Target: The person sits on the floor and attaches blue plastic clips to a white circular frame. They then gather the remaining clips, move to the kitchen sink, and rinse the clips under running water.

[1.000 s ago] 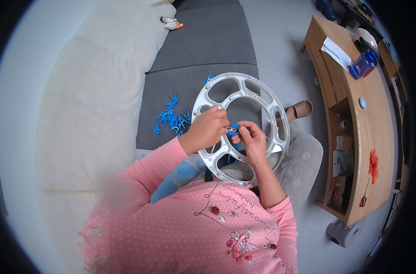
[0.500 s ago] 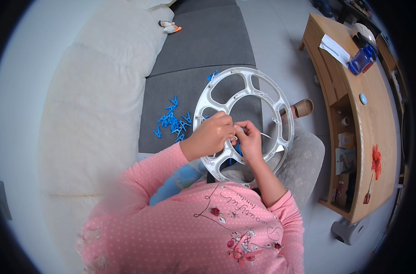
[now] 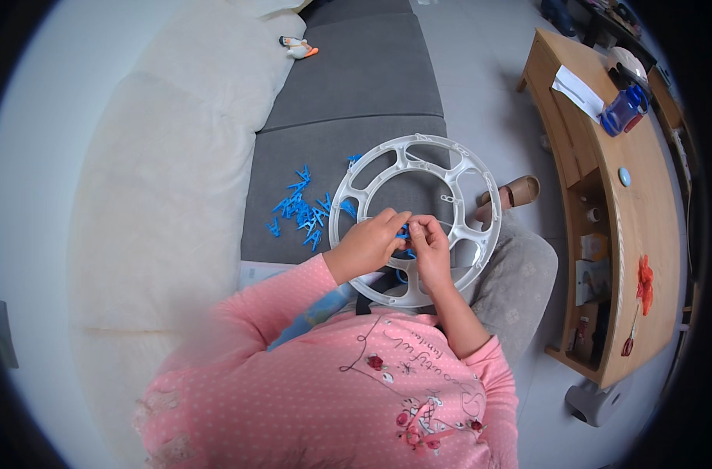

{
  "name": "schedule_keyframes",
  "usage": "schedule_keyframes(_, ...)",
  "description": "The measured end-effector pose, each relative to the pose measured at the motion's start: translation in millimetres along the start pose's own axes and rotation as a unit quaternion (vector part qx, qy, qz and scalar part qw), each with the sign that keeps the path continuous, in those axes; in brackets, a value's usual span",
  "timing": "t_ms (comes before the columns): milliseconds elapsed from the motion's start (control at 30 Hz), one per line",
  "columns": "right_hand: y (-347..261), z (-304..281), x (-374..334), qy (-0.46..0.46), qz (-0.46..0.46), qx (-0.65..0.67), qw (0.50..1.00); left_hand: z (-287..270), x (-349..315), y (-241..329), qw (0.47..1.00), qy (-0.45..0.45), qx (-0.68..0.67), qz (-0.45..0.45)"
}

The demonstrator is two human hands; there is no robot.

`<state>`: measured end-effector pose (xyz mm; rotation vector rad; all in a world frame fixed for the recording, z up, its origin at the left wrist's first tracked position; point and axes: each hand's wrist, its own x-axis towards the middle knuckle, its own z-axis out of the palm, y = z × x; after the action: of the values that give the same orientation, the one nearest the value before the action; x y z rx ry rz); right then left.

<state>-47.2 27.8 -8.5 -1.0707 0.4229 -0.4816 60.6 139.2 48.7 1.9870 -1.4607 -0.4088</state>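
A white plastic drying-rack ring (image 3: pixel 479 237), with open sections between its spokes, rests over my lap and the seat edge. Above its near half, my left hand (image 3: pixel 369 241) and my right hand (image 3: pixel 432 248) meet with their fingertips pinched together. Between them shows a blue clothespin (image 3: pixel 404 232), mostly covered by the fingers. More blue shows just below the fingers, too hidden to make out. Left of the ring, several loose blue clothespins (image 3: pixel 297 208) lie in a heap on the grey seat. Other blue pieces are visible at the ring's left side.
The grey sofa seat (image 3: pixel 356 74) stretches away, with a cream cushion (image 3: pixel 157 180) along its left. A small bird-shaped toy (image 3: pixel 299 48) lies at the far end. To the right stands a wooden cabinet (image 3: pixel 645 211) carrying a blue bottle (image 3: pixel 623 110), paper (image 3: pixel 578 94) and a red flower (image 3: pixel 644 285).
The ring has turned and shifted slightly toward me under my hands. Blue now shows between my fingertips, where a small white piece showed before. Both hands remain close together.
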Motion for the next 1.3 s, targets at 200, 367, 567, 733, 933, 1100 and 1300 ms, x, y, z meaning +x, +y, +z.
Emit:
schedule_keyframes(200, 31, -19, -2, -0.023, -0.048, -0.192, 0.98, -26, -13, -64, 0.983, 0.119, 0.124, -0.059)
schedule_keyframes(367, 34, -17, -1, -0.022, -0.038, -0.267, 0.963, -22, -30, -139, 0.939, 0.149, 0.295, -0.092)
schedule_keyframes(567, 31, -26, 2, -0.057, 0.027, -0.259, 0.964, 11, -18, -151, 0.964, 0.108, 0.199, -0.139)
schedule_keyframes(733, 29, -27, 1, -0.059, 0.025, -0.269, 0.961, 14, -14, -156, 0.968, 0.166, 0.136, -0.132)
schedule_keyframes(933, 36, -25, 1, -0.043, 0.005, -0.257, 0.965, 14, -15, -165, 0.975, 0.156, 0.128, -0.091)
schedule_keyframes(1100, 33, -21, 1, -0.007, -0.041, -0.281, 0.959, -10, -7, -155, 0.972, 0.212, -0.019, -0.102)
schedule_keyframes(1300, -35, 34, 16, -0.001, -0.178, -0.321, 0.93, -59, 14, -59, 0.974, 0.209, -0.086, 0.014)
